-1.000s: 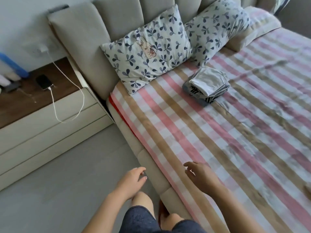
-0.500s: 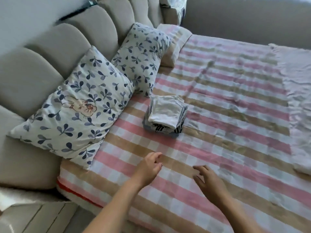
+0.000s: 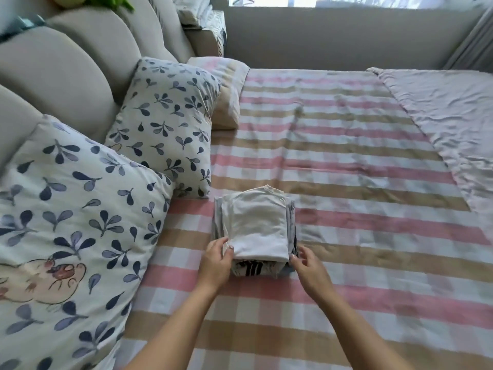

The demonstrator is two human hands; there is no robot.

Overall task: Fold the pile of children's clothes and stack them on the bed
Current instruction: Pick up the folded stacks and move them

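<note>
Reaching forward, left hand (image 3: 215, 263) grip pinching folded stack (image 3: 256, 225) corner, right hand (image 3: 310, 267) spread, touching its side.

1. The stack of clothes (image 3: 254, 228) sits on the bed (image 3: 346, 182), right in front of you; it is neat and almost square; each piece is folded flat, one on top of the other.
2. The top piece (image 3: 257, 225) is plain white and smooth; you can see thin grey and white edges of other pieces down both sides.
3. At the end near you, a lower piece (image 3: 252, 268) shows black stripes on white.
4. The bed has a sheet with pink, tan and white stripes and squares; the stack lies on the left part of it, toward the head end; the sheet is a bit wrinkled past the stack.
</note>
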